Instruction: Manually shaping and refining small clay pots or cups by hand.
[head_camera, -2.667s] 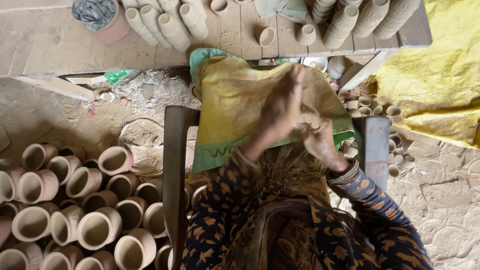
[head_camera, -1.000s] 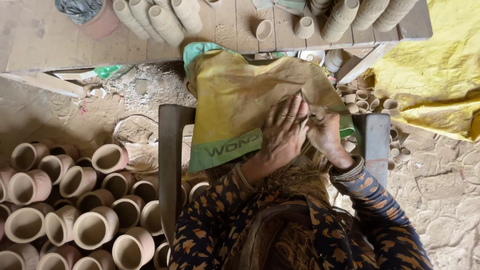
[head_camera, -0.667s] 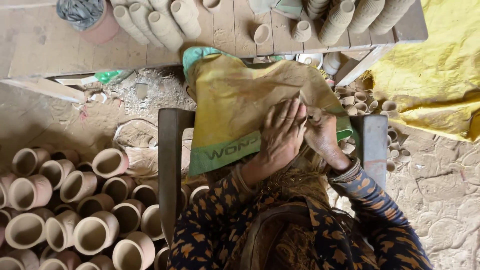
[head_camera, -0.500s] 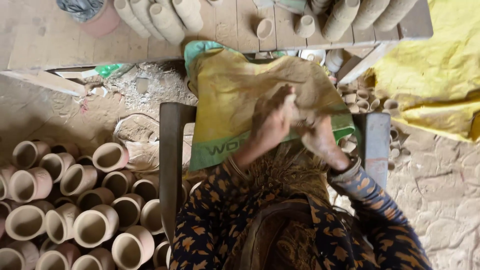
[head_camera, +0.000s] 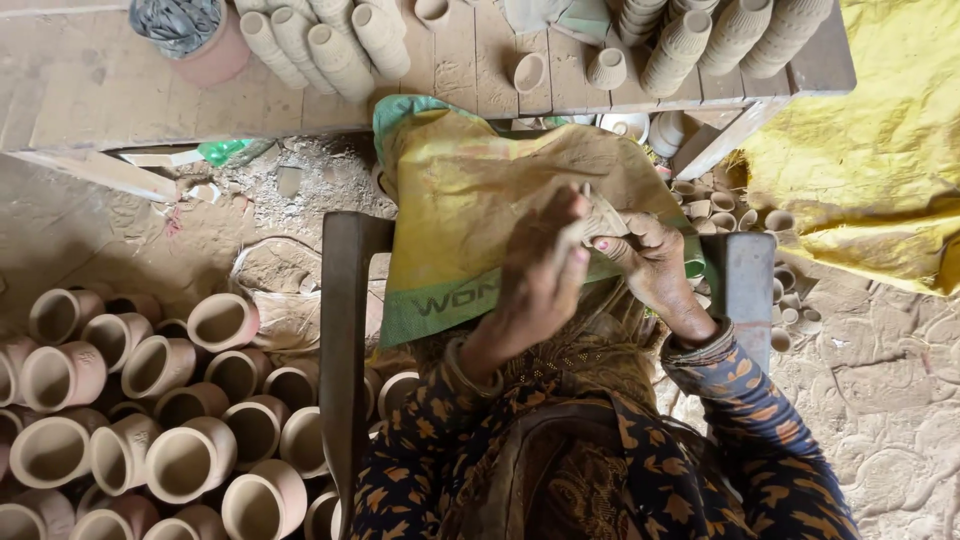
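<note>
Sack (head_camera: 470, 210): yellow with green edge, draped at 12 o'clock.
Left hand (head_camera: 540, 275): flat, fingers together, against clay lump (head_camera: 603, 218).
Right hand (head_camera: 650, 262): cupping lump.
Pots (head_camera: 160, 400): crowd 8 o'clock floor.

Dusty earthen floor (head_camera: 90, 230), wooden shelf (head_camera: 80, 95), seemingly daylit.

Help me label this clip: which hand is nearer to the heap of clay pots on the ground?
Left. The left hand is raised over the yellow sack, on the side of the clay pots. The right hand lies farther off, beyond the left one.
</note>
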